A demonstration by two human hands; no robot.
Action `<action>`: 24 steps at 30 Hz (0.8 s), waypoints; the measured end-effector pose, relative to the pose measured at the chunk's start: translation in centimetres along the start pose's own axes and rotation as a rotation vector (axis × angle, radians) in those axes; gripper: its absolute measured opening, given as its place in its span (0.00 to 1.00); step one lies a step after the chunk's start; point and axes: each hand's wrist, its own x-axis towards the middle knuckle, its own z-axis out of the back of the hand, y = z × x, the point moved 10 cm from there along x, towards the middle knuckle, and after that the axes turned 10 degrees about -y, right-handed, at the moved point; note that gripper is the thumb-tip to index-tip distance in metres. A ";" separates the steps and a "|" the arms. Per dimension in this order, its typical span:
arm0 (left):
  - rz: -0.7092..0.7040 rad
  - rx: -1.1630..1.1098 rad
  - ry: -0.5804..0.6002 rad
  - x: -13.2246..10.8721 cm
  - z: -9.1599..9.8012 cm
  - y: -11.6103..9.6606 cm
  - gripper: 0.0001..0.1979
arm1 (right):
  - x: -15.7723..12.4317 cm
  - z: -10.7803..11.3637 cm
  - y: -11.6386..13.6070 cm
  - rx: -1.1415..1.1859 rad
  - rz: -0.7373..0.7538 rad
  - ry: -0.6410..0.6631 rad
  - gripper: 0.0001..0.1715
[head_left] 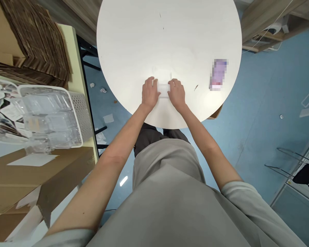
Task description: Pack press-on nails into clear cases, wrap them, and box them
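Note:
A small clear plastic box lies flat on the round white table, close to its near edge. My left hand grips the box's left end, fingers curled over the side. On the opposite end, my right hand holds it the same way, thumb along the near side. The box's middle shows between my hands, while both ends are covered by fingers. Whether anything is inside the box, I cannot tell.
A blurred purple item lies on the table's right side. To the left, a white basket of clear plastic packaging stands beside stacked flattened cardboard and a cardboard box. Paper scraps litter the blue floor.

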 end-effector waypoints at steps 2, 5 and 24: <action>-0.118 -0.007 0.096 -0.3 -0.8 -1.3 0.23 | -0.3 -0.4 1.3 0.012 0.102 0.074 0.21; -0.224 0.005 0.173 -1.2 -1.2 -2.1 0.25 | -1.3 -1.0 1.9 0.056 0.180 0.166 0.24; -0.010 -0.087 0.279 -4.8 0.9 -1.2 0.22 | -6.0 0.3 0.4 0.083 0.181 0.256 0.36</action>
